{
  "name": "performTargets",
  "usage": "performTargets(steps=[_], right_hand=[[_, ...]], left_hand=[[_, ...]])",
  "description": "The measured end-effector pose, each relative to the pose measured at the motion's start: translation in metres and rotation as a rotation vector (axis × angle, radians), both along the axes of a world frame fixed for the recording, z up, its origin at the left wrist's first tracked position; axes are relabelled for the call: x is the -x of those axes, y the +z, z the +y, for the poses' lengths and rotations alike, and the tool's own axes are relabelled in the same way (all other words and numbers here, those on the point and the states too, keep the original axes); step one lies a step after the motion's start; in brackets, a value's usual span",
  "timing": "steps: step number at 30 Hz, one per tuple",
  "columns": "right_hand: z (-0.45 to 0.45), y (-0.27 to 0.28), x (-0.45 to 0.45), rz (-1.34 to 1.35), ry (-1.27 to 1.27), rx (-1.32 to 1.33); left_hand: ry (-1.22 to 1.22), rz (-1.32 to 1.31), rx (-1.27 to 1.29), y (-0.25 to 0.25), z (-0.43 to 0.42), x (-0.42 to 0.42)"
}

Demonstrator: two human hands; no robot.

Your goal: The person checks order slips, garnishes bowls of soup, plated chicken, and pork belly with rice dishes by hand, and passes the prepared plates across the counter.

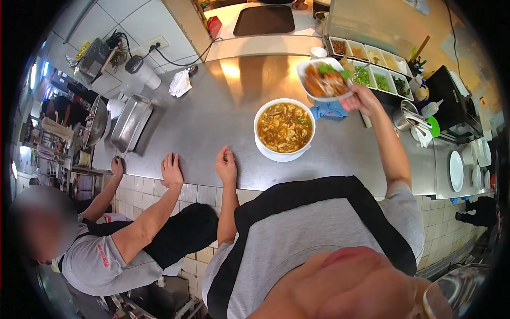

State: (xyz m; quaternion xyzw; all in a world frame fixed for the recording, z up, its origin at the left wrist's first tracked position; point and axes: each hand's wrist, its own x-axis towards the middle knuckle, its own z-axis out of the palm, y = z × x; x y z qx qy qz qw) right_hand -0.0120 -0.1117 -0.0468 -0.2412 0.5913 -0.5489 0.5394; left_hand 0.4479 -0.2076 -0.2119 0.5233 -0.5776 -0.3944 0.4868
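My right hand (361, 101) grips the rim of a white bowl (334, 97) and holds it over the far side of the steel counter. In the bowl are browned, sauced pieces and green leaves, a little blurred. My left hand (227, 165) rests near the counter's front edge, empty, its fingers loosely bent and partly apart. Between my hands stands a round white bowl of thick brown soup (284, 127) with egg-like shreds, on a white plate (276, 154). A folded blue cloth (329, 110) lies beneath and beside the held bowl.
A co-worker's hands (171, 170) rest on the counter edge at left. Behind them stand a steel pan (132, 123) and slips of paper (180, 84). White containers of chopped toppings (381, 81) line the back right. A dark tray (264, 20) lies beyond the counter.
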Motion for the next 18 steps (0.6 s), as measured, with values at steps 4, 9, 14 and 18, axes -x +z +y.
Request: performTargets(steps=[4, 9, 14, 18], right_hand=[[-0.101, -0.025, -0.02, 0.065, 0.03, 0.014], [-0.204, -0.079, -0.03, -0.103, -0.033, 0.02], [-0.264, -0.118, -0.031, -0.095, -0.181, 0.016], [-0.296, -0.139, -0.019, -0.102, -0.254, 0.005]], left_hand=[[0.015, -0.031, -0.006, 0.002, 0.001, 0.0], [0.048, -0.047, -0.026, 0.002, 0.0, 0.002], [0.049, -0.022, -0.049, 0.01, 0.002, 0.004], [0.047, 0.016, -0.063, 0.005, 0.001, 0.001]])
